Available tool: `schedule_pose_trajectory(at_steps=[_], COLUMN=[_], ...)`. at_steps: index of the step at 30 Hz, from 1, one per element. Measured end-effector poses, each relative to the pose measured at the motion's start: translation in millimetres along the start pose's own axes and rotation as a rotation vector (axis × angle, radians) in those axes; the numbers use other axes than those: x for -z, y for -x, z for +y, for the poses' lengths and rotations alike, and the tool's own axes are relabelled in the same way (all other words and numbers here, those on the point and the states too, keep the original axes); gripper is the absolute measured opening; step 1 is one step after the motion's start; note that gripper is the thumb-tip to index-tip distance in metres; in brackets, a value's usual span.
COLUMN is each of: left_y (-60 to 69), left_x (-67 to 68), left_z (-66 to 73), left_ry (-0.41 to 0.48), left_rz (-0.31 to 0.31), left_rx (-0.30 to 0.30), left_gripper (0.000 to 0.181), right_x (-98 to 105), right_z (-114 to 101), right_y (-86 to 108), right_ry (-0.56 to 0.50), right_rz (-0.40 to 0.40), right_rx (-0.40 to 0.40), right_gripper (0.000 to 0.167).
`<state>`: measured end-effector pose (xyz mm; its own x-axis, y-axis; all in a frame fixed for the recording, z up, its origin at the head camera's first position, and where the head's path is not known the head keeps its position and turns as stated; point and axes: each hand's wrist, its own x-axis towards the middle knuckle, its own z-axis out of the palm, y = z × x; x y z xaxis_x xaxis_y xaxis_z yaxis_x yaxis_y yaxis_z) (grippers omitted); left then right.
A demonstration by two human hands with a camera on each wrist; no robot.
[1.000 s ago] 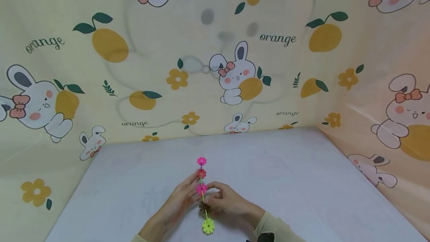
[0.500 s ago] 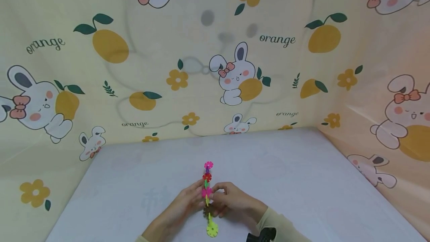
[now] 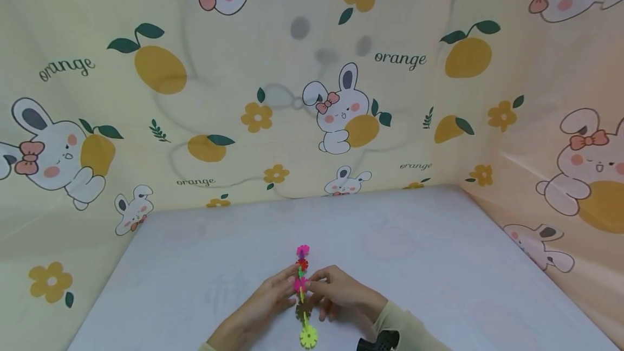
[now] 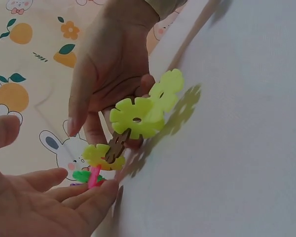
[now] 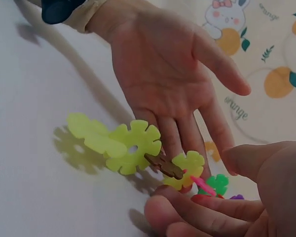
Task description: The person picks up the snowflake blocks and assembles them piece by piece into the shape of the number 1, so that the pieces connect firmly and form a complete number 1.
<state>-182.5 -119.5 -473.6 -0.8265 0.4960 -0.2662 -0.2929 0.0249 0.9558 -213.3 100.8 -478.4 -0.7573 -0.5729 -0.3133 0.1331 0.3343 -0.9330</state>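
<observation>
A chain of slotted flower-shaped discs (image 3: 308,336) slants away between the two hands in the head view. From near to far it runs yellow-green, brown, yellow, pink, green, red, purple and pink. My left hand (image 3: 265,302) is on its left; straight fingers reach along its pink and green part, thumb apart. On the other side, my right hand (image 3: 343,292) touches the chain near the pink disc, with loosely bent fingers and a gap below the thumb. Two yellow-green discs (image 4: 137,118) show large in the left wrist view. Behind the fingers (image 5: 212,217), the chain's far end is partly hidden.
A white tabletop (image 3: 439,264) lies under the hands. Behind it and at both sides hangs a cream cloth (image 3: 219,80) printed with rabbits and oranges. A black device (image 3: 378,341) sits on the right sleeve. The yellow-green end of the chain casts a shadow on the table.
The chain has shifted slightly right and toward me, and turned about its length, so the discs between show broader faces. Both hands have moved a little with it, and the right lower fingers have loosened.
</observation>
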Motion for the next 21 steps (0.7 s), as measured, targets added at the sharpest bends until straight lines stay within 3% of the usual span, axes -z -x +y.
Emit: schedule_pose_trajectory(at_steps=[4,12,21], left_y=[0.7,4.8,7.5], left_x=[0.2,-0.7,6.6], left_z=[1.0,1.4,8.9], left_ry=[-0.027,-0.113,-0.270], left_rz=[0.024,0.051,0.126], left_rx=[0.016,-0.016,0.010], left_gripper=[0.065,0.062,0.061], right_x=[0,3,11], right_z=[-1,-3,-8], right_y=[-1.8,-1.3,-1.4], right_ry=[0.069,0.194,0.238], right_rz=[0.040,0.084,0.119], right_rx=[-0.004,0.041,0.127], right_gripper=[0.028,0.026,0.032])
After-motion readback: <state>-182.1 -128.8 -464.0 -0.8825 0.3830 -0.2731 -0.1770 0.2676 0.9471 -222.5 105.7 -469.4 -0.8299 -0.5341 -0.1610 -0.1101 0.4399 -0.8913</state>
